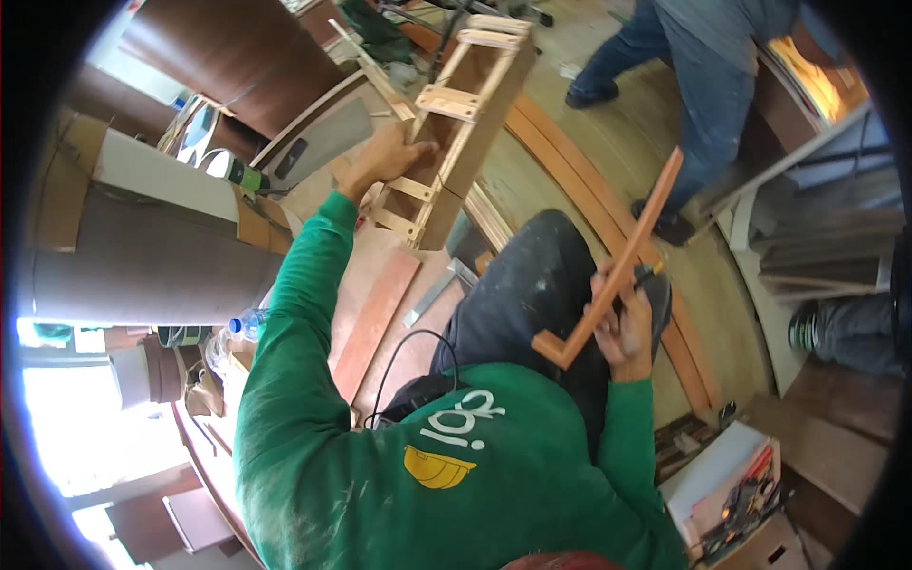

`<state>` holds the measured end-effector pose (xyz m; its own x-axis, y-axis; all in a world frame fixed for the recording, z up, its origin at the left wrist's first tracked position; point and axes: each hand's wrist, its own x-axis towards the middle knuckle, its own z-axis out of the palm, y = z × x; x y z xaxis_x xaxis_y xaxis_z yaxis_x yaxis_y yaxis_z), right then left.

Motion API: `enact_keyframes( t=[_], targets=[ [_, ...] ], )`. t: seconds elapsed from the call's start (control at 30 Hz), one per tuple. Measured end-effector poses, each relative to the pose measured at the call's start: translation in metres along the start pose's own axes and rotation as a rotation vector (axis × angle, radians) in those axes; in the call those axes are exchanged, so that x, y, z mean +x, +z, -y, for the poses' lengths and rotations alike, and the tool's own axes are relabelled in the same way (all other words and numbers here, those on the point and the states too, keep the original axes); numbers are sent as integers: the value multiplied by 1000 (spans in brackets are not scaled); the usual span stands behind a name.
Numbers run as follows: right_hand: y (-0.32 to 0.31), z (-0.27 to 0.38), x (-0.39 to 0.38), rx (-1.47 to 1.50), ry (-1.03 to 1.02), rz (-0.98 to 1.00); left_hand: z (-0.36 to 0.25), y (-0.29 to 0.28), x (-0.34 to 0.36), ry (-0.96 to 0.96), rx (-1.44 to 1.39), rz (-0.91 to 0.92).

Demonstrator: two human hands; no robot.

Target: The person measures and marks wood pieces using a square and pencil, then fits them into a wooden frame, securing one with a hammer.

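My right hand [622, 323] is closed around an L-shaped wooden square [622, 261], its long arm slanting up to the right and its short arm at the lower left. A thin dark pen-like tool with a yellow end [649, 275] also sticks out of that hand. My left hand [388, 154] reaches to a long, narrow wooden frame [451, 102] with crosspieces. Its fingers are stretched out at one opening of the frame, and some fingertips are hard to make out. A metal square [439, 290] lies on a board near my knee.
Long brown boards [589, 209] lie on the floor to the right. Ahead at right stands another person [703, 85] in jeans. Large brown curved panels [161, 256] fill the left side. A water bottle [249, 324] is by my left arm; a box of tools [736, 494] sits at lower right.
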<state>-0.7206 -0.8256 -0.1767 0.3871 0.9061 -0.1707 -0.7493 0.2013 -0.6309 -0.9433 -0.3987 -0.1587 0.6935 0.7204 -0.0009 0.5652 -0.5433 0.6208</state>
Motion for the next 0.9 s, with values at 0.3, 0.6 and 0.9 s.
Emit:
enact_keyframes(
  t=[0.3, 0.6, 0.9],
  targets=[
    [-13, 36, -16, 54, -259, 9, -78, 39, -61, 193, 100, 301],
    [-30, -26, 40, 227, -139, -44, 49, 8, -96, 49, 278, 218],
    [35, -100, 67, 292, 163, 67, 114, 23, -86, 58, 112, 270]
  ],
)
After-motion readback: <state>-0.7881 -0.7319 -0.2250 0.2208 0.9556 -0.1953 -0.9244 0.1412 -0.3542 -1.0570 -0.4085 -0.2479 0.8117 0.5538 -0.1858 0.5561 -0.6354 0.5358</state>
